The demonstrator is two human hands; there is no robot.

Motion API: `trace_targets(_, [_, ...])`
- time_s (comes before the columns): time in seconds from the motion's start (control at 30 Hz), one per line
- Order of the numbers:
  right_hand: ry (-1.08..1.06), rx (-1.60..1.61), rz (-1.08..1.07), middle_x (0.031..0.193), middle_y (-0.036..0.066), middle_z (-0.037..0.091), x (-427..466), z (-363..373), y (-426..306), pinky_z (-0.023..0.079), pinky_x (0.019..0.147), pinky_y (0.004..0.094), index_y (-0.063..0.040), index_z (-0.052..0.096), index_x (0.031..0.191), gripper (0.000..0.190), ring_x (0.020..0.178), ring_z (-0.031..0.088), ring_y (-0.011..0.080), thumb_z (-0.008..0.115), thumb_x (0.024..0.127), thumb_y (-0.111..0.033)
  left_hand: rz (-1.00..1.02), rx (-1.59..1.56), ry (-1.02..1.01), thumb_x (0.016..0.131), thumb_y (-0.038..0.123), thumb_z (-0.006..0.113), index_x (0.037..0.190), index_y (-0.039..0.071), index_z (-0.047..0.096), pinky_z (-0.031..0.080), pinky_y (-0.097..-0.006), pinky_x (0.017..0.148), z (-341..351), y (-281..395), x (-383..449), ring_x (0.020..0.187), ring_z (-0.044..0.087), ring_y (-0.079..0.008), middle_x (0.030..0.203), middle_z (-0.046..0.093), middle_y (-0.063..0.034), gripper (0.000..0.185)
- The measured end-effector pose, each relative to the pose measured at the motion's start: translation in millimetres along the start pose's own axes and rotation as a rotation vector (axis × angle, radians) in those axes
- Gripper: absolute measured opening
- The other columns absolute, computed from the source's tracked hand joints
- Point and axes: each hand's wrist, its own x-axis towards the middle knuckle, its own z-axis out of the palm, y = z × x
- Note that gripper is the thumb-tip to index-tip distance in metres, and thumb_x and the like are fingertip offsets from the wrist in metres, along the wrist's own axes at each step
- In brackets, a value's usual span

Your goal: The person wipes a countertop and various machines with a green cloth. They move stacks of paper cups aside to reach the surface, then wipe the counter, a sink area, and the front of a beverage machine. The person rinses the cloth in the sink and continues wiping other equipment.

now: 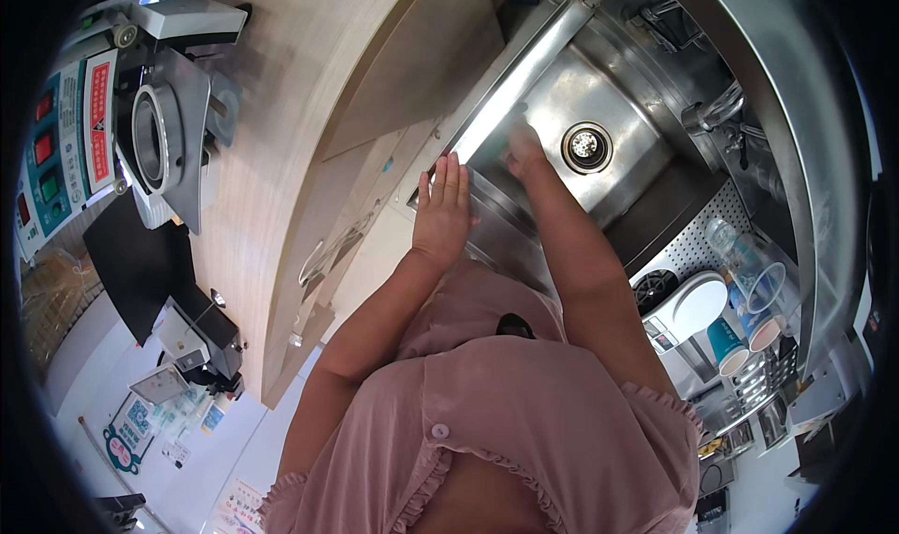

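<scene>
My left hand [442,214] lies flat with straight fingers at the front edge of a stainless steel sink unit [495,123], holding nothing visible. My right hand [524,149] is over the front part of the sink basin [625,106]. Motion blurs its fingers, and a dark greenish smear shows by the fingertips; whether that is something held cannot be told. To the right of this hand, the round drain strainer [586,145] sits in the basin floor. A metal faucet [716,109] stands at the basin's far side.
A wood-grain counter [281,113] on the left carries a cup sealing machine [158,137] and a black screen [144,267]. On the right stand a digital scale [692,302], paper cups [727,348], a clear plastic cup [762,288] and a perforated drain panel [709,232].
</scene>
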Motion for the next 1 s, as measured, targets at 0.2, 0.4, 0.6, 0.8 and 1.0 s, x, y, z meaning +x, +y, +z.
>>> trace_targets(0.2, [0.025, -0.163, 0.098, 0.111, 0.008, 0.06, -8.6, 4.9, 5.0, 0.045, 0.073, 0.0358, -0.016, 0.043, 0.143, 0.057, 0.092, 0.057, 0.0203, 0.052, 0.088, -0.003, 0.01, -0.028, 0.011, 0.079, 0.04, 0.073, 0.148, -0.007, 0.031, 0.019, -0.0512, 0.119, 1.8, -1.9, -0.9, 0.15, 0.019, -0.0333, 0.159, 0.021, -0.023, 0.093])
trace_targets(0.4, [0.074, -0.377, 0.064, 0.116, 0.012, 0.061, -44.7, 23.3, -5.0, 0.047, 0.087, 0.0403, -0.004, 0.05, 0.136, 0.053, 0.102, 0.059, 0.025, 0.054, 0.083, -0.002, -0.001, -0.049, -0.007, 0.081, 0.041, 0.071, 0.148, -0.006, 0.031, 0.018, -0.0506, 0.12, 1.3, -2.5, -1.6, 0.15, 0.016, -0.0327, 0.16, 0.018, -0.0226, 0.091])
trace_targets(0.6, [-0.028, -0.541, -0.052, 0.117, 0.02, 0.065, -84.7, 13.7, -6.1, 0.049, 0.088, 0.036, -0.002, 0.055, 0.133, 0.051, 0.104, 0.063, 0.0277, 0.056, 0.082, -0.006, -0.009, -0.048, -0.029, 0.083, 0.041, 0.07, 0.149, -0.005, 0.03, 0.016, -0.0499, 0.12, 3.3, -2.9, -2.3, 0.151, 0.014, -0.0314, 0.161, 0.016, -0.0207, 0.09])
trace_targets(0.8, [-0.227, -1.482, -0.582, 0.102, 0.027, 0.067, -86.2, -2.0, 6.4, 0.051, 0.09, 0.0428, 0.0, 0.059, 0.127, 0.046, 0.097, 0.066, 0.0411, 0.056, 0.082, -0.006, 0.006, -0.062, -0.004, 0.083, 0.042, 0.069, 0.15, -0.003, 0.03, 0.016, -0.0494, 0.12, 1.9, -4.3, -4.9, 0.151, 0.015, -0.0301, 0.161, 0.018, -0.0192, 0.089])
trace_targets(1.0, [-0.394, -1.507, -0.522, 0.123, 0.025, 0.062, -74.9, -16.0, -0.3, 0.047, 0.1, 0.0399, -0.003, 0.059, 0.131, 0.05, 0.117, 0.058, 0.0376, 0.054, 0.081, 0.001, 0.002, -0.064, -0.004, 0.083, 0.041, 0.069, 0.15, -0.003, 0.03, 0.017, -0.0493, 0.12, 1.7, -5.2, -3.5, 0.151, 0.016, -0.0295, 0.161, 0.019, -0.0186, 0.089])
